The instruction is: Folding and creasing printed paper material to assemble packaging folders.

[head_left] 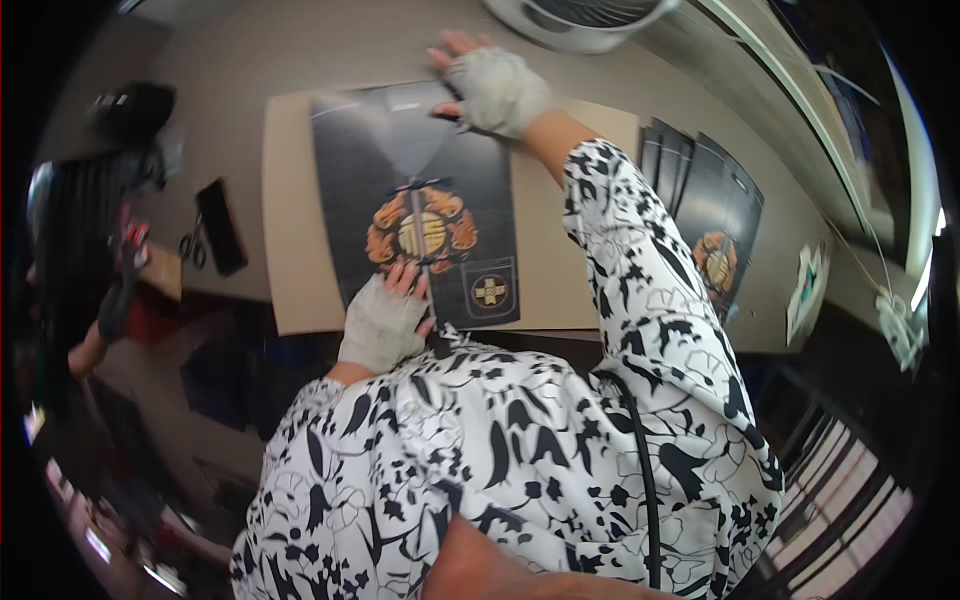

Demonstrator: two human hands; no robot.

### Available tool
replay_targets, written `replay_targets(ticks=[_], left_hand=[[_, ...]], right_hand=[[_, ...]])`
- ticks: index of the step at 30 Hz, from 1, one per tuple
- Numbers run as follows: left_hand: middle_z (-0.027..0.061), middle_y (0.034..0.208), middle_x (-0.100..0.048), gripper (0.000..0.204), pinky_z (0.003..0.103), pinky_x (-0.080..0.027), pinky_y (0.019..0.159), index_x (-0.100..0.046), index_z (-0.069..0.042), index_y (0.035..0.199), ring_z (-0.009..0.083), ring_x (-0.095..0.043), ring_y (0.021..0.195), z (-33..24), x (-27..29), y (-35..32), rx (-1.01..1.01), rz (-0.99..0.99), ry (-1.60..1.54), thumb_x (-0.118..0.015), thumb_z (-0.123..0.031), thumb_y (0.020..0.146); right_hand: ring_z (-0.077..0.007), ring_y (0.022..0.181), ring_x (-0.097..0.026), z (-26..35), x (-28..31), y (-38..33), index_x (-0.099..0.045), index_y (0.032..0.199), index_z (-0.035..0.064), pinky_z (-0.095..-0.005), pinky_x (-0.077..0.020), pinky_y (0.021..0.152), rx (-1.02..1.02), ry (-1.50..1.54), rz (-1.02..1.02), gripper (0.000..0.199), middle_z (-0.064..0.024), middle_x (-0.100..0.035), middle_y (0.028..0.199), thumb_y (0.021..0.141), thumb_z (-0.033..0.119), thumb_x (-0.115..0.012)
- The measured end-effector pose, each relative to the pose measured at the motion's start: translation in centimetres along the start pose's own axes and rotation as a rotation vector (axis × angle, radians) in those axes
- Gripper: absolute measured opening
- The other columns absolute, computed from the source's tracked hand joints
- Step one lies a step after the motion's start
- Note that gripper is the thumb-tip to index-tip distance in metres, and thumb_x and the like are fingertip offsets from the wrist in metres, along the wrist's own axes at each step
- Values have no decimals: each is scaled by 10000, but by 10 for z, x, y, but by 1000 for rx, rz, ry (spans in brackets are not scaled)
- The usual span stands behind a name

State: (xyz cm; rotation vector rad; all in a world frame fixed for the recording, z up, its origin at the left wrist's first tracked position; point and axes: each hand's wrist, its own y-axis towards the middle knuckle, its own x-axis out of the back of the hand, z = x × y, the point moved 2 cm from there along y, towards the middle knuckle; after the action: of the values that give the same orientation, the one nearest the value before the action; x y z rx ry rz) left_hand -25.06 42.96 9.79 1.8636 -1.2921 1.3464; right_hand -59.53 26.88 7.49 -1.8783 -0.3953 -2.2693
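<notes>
A flat, dark printed piece (pixel 375 150), perhaps a bag or a folded sheet, lies on a tan cardboard sheet (pixel 570 240) on the table in front of me. It shows a round food picture, with a small emblem at its lower right corner. My left hand (pixel 385 322), in a whitish fingerless glove, rests open on its near edge below the picture. My right hand (pixel 497 92), gloved alike, stretches over its far right corner with fingers spread, slightly blurred. Neither hand grips anything.
Several similar dark printed pieces (pixel 720 190) overlap to the right, partly behind my right sleeve. A white round appliance with a grille (pixel 580 18) stands at the far edge. A dark phone-like slab (pixel 221 228) and scissors (pixel 192 248) lie left; another person's arm (pixel 88 352) is beyond.
</notes>
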Motion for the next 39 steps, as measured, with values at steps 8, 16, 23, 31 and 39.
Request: replay_targets(ticks=[8,16,23,31,39], left_hand=[[224,1429,-609,652,513,-410,1145,-652,16,1330,374,-552,1362,37,-59,-25,-74,-200,27,-764,-349,801],[235,1464,-578,673,524,-364,1198,-632,12,1364,395,-507,1413,57,-94,-22,-79,-214,34,-737,-375,823],[233,1466,-575,678,523,-361,1200,-630,2,1368,384,-503,1419,58,-96,-15,-81,-192,42,-750,-372,816],[232,1461,-561,652,471,-398,1164,-587,44,1373,355,-509,1402,94,-45,23,-26,-265,136,-730,-355,879],[262,1530,-503,683,458,-395,1173,-510,44,1467,401,-460,1448,105,-49,25,30,-212,96,-687,-345,933]], right_hand=[[-392,1529,-352,140,-15,-98,-469,1542,36,-513,-284,1253,-214,-58,198,754,-272,-373,1628,950,460,-665],[-394,1550,-318,238,-67,-221,-424,1579,61,-563,-255,1249,-186,89,547,851,-267,-341,1652,911,534,-655],[-410,1556,-295,204,-99,-140,-400,1587,60,-613,-233,1242,-395,88,110,825,-290,-317,1652,942,518,-631],[-389,1571,-269,200,-92,-131,-401,1589,67,-642,-197,1242,-467,-18,156,862,-230,-317,1673,930,566,-645],[-386,1557,-303,205,-68,-126,-406,1581,51,-621,-244,1235,-511,-7,277,954,-224,-359,1654,887,653,-661]])
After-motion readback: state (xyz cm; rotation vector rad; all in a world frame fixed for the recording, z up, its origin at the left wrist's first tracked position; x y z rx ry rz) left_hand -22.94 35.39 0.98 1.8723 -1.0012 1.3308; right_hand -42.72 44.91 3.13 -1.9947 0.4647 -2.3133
